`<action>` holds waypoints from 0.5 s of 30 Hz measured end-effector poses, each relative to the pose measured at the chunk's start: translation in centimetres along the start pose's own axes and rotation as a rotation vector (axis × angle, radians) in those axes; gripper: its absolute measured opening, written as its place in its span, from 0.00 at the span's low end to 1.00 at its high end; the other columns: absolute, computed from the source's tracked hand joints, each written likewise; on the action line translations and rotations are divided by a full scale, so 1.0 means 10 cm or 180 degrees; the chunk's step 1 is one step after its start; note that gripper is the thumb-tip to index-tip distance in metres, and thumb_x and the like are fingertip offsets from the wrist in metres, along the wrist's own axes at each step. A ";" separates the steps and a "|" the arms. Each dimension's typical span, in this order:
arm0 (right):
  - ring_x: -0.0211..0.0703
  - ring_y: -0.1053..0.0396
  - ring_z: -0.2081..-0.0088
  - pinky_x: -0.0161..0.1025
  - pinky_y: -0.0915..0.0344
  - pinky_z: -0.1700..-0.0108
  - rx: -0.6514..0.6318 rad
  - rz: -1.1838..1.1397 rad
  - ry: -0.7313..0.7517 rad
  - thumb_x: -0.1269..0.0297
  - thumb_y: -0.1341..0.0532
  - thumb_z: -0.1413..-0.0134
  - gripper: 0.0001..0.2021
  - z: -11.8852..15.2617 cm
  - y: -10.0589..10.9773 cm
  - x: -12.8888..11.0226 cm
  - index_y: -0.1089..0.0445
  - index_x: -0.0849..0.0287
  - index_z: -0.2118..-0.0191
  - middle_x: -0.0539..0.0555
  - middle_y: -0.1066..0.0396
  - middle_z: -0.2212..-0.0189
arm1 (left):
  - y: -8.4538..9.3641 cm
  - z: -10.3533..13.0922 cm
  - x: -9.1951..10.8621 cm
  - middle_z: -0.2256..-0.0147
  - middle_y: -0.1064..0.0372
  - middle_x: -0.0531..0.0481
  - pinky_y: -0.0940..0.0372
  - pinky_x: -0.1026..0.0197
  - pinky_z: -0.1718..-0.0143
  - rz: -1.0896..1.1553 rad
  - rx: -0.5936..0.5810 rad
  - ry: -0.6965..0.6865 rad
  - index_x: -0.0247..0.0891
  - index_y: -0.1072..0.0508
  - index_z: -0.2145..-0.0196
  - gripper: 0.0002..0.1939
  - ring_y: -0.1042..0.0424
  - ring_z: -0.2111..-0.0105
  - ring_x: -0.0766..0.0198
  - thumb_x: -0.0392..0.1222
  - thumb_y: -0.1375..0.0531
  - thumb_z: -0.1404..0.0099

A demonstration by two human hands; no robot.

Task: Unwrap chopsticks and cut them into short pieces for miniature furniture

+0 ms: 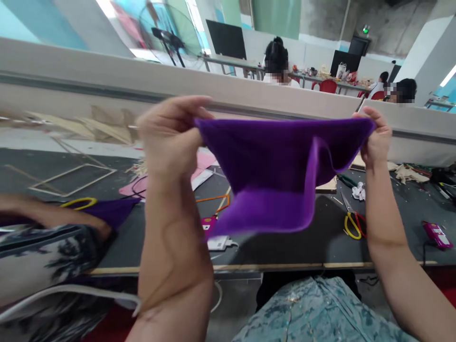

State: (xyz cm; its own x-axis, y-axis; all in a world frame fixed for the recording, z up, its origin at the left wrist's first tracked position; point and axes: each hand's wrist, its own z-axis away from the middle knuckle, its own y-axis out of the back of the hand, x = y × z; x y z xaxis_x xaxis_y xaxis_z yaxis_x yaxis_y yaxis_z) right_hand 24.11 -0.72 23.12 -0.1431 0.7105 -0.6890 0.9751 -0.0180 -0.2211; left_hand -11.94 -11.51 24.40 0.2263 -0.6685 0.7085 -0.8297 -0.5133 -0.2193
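Stretched between my two raised hands is a sheet of purple cloth [263,152], its top edge taut and its lower part hanging folded and blurred above the table. My left hand [174,133] pinches the cloth's upper left corner. At the opposite corner, my right hand [378,135] is closed on the cloth near the divider. Below the right hand, scissors with red and yellow handles [352,225] lie on the dark table. Under the cloth's lower left edge, a white device with a cable [218,243] is partly covered.
A co-worker's arm [53,211] rests at the left, beside purple cloth and a yellow scissor handle. Thin wooden frames [73,180] lie beyond it. A crumpled white paper [359,191] and a magenta box [437,235] are at right. A low white divider [117,78] runs behind the table.
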 end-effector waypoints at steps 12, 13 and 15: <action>0.42 0.38 0.67 0.39 0.42 0.63 0.0018 0.0567 0.0073 0.46 0.39 0.41 0.17 -0.10 0.08 -0.14 0.40 0.47 0.75 0.46 0.41 0.82 | 0.12 -0.06 0.17 0.81 0.39 0.59 0.30 0.64 0.71 0.0031 -0.0324 0.0320 0.33 0.30 0.76 0.13 0.31 0.75 0.70 0.42 0.31 0.52; 0.43 0.38 0.66 0.40 0.42 0.62 -0.0003 0.0602 0.0052 0.46 0.40 0.41 0.17 -0.07 0.08 -0.15 0.40 0.47 0.75 0.47 0.40 0.81 | 0.14 -0.04 0.21 0.81 0.39 0.58 0.30 0.63 0.70 0.0067 -0.0296 0.0327 0.34 0.30 0.75 0.13 0.27 0.72 0.67 0.43 0.32 0.52; 0.43 0.37 0.65 0.40 0.42 0.61 0.0020 0.0675 0.0103 0.47 0.40 0.40 0.16 0.01 0.08 -0.18 0.39 0.47 0.74 0.47 0.39 0.81 | 0.13 0.02 0.30 0.78 0.40 0.58 0.28 0.60 0.66 -0.0004 -0.0247 0.0293 0.36 0.30 0.73 0.11 0.23 0.62 0.59 0.44 0.34 0.51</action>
State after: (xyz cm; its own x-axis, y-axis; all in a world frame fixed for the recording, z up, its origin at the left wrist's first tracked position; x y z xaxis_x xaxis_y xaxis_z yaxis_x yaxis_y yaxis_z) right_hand 25.10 -2.12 24.16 0.0707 0.7127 -0.6979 0.9817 -0.1737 -0.0779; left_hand -12.30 -14.30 26.14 0.1825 -0.6137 0.7682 -0.8672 -0.4686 -0.1683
